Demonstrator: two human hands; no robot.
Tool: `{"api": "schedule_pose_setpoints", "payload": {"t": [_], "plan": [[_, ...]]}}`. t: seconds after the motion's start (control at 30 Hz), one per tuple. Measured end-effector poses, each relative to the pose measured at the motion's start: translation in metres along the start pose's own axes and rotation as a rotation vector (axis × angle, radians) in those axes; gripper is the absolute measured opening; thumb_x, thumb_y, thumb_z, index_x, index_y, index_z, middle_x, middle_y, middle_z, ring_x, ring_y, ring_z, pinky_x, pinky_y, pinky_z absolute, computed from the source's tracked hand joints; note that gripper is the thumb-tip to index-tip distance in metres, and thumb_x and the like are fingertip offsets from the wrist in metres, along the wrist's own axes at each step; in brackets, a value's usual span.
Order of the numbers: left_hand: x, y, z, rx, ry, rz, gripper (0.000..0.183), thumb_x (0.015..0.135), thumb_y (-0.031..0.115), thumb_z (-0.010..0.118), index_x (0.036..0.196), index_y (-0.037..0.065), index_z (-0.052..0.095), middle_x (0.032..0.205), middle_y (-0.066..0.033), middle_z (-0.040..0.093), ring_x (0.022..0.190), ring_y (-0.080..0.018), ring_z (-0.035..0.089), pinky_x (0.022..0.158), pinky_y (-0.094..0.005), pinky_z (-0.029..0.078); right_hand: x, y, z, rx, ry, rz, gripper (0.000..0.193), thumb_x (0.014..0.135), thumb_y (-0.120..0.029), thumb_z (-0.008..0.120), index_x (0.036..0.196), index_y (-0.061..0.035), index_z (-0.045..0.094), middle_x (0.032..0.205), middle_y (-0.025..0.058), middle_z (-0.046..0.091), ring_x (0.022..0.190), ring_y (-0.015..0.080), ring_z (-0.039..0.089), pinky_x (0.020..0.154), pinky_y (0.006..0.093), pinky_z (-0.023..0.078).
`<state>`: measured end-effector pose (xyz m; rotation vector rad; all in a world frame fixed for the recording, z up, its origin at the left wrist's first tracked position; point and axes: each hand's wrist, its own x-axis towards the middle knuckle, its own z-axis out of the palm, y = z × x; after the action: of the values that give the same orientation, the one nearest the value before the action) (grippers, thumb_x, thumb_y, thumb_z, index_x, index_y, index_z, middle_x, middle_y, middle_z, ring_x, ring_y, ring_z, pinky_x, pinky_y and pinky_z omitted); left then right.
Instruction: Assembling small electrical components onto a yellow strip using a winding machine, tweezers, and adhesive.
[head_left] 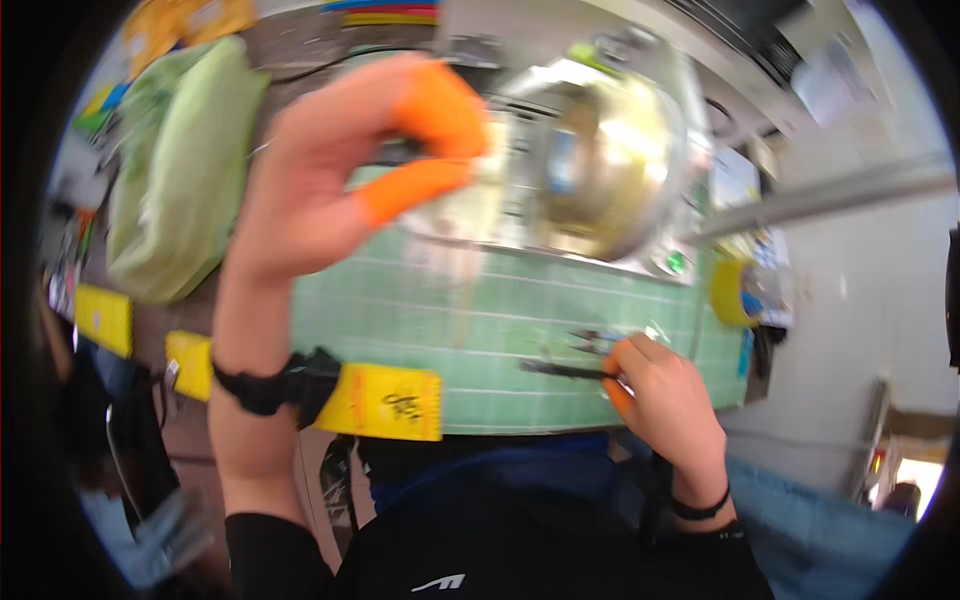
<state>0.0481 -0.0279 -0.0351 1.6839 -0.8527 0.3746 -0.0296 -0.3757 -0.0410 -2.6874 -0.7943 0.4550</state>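
Loosely, at the green mat's (540,310) far left, the raised left hand (300,190) curls 2 orange-covered digits almost together; blur hides any held thing. Over the mat's near right edge, the right hand (668,398) closes around a slim black tool (565,370).

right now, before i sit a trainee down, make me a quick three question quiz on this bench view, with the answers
1. Which hand holds the slim black tool: A) left, B) right?
2. True or false: orange covers sit on the thumb and forefinger of the left hand.
3. Fill in: the lined mat is ____ in colour.

Key: 1. B, the right hand; 2. true; 3. green.
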Motion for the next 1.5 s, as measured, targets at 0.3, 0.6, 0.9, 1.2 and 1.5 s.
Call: {"api": "schedule_pose_setpoints", "payload": {"t": [0.3, 0.6, 0.9, 1.2, 1.5], "plan": [[-0.005, 0.005, 0.002, 0.058, 0.088, 0.044, 0.014, 0.082, 0.001, 0.077, 0.09, 0.001, 0.065, 0.094, -0.0096, 0.068, 0.087, -0.0241, 0.065, 0.079, -0.0347, 0.051, 0.024, -0.019, -0.05, 0.37, -0.385, -0.201, 0.025, 0.075, -0.003, 0.082, 0.096, 0.0017, 0.072, 0.081, 0.011, 0.065, 0.067, 0.0263, 0.065, 0.063, 0.0358, 0.054], [-0.002, 0.007, -0.002, 0.099, 0.066, 0.058, 0.015, 0.081, 0.0, 0.077, 0.087, 0.003, 0.064, 0.092, -0.0088, 0.068, 0.086, -0.0243, 0.065, 0.078, -0.0351, 0.051, 0.019, -0.018, -0.132, 0.849, 0.615, -0.599, 0.022, 0.093, -0.023, 0.074, 0.093, -0.0033, 0.062, 0.074, 0.0106, 0.058, 0.064, 0.0196, 0.059, 0.074, 0.0496, 0.061], [-0.003, 0.003, 0.002, 0.062, 0.071, 0.018, 0.016, 0.08, -0.002, 0.077, 0.086, 0.002, 0.063, 0.094, -0.0097, 0.067, 0.087, -0.0234, 0.065, 0.075, -0.0334, 0.052, 0.075, -0.058, -0.13, 0.249, 0.641, -0.742, 0.022, 0.093, -0.001, 0.066, 0.112, 0.0079, 0.063, 0.092, 0.0232, 0.067, 0.074, 0.026, 0.065, 0.094, 0.0692, 0.053], [-0.003, 0.003, -0.002, 0.136, 0.073, 0.077, 0.015, 0.08, -0.002, 0.077, 0.089, 0.0, 0.065, 0.095, -0.0101, 0.067, 0.086, -0.0234, 0.065, 0.075, -0.0327, 0.053, 0.113, -0.068, -0.099, 0.196, 0.531, -0.723, 0.028, 0.084, 0.007, 0.075, 0.108, 0.014, 0.063, 0.1, 0.0262, 0.069, 0.088, 0.0336, 0.072, 0.083, 0.0434, 0.064], [-0.003, 0.001, 0.0, 0.119, 0.085, 0.09, 0.016, 0.079, -0.003, 0.078, 0.089, -0.001, 0.065, 0.095, -0.0106, 0.068, 0.087, -0.0233, 0.066, 0.075, -0.0322, 0.054, 0.119, -0.069, -0.094, 0.26, 0.517, -0.746, 0.026, 0.083, 0.006, 0.077, 0.106, 0.0118, 0.066, 0.097, 0.0223, 0.07, 0.088, 0.0288, 0.071, 0.097, 0.0518, 0.058]]}}
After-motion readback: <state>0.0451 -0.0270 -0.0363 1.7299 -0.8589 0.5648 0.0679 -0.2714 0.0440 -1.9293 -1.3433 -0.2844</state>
